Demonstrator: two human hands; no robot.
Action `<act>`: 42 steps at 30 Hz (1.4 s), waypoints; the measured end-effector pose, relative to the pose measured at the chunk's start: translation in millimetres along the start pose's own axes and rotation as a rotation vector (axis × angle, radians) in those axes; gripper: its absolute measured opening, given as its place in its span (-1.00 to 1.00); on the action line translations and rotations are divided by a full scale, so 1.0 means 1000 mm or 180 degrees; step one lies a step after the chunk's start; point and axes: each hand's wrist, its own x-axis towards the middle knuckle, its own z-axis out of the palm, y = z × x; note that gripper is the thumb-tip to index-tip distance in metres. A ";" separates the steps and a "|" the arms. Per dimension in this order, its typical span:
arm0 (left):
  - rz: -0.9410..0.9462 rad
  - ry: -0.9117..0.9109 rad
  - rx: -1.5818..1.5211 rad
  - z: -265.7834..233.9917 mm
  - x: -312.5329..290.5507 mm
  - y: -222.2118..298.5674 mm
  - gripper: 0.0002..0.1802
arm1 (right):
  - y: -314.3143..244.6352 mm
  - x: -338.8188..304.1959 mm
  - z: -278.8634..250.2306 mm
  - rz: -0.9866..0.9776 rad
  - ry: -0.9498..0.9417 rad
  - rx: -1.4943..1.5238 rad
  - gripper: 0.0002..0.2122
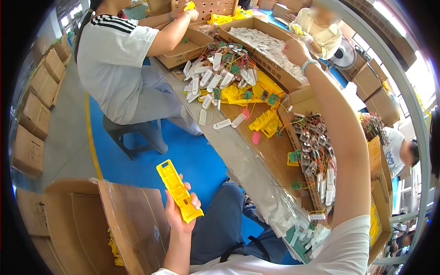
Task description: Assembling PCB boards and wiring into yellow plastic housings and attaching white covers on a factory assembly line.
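In my left hand [179,211] is a long yellow plastic casing [176,187], gripped at its lower end with the fingers wrapped round it. Its ribbed, open inner side faces up. My right arm stretches far across the table, a beaded bracelet at the wrist. My right hand [295,51] is over the edge of a long carton [224,28] heaped with small white plastic pieces [263,41]. Its fingers look curled; whatever they hold, if anything, is hidden. Nearer lies a pile of white parts with wires and green circuit boards [215,75], beside more yellow casings [266,123].
Under my right arm stands a carton of wired metal parts [316,142]. An open carton [105,206] with yellow pieces stands at my lower left. One co-worker [114,59] sits at the left, another [316,27] across the table. A stool [137,135] and stacked cartons [34,114] are at left.
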 end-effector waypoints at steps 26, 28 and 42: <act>-0.0461 -0.0242 0.0353 0.033 -0.051 0.003 -0.43 | -0.023 -0.161 -0.124 0.0212 0.0095 0.2985 -0.83; -0.0528 -0.0476 0.0367 0.040 -0.064 -0.008 -0.40 | -0.055 -0.217 -0.154 0.0302 0.0276 0.2981 -0.85; -0.1381 -0.1113 0.2213 0.079 -0.115 -0.087 -0.50 | -0.196 -0.487 -0.167 -0.0199 -0.0816 0.3673 -0.88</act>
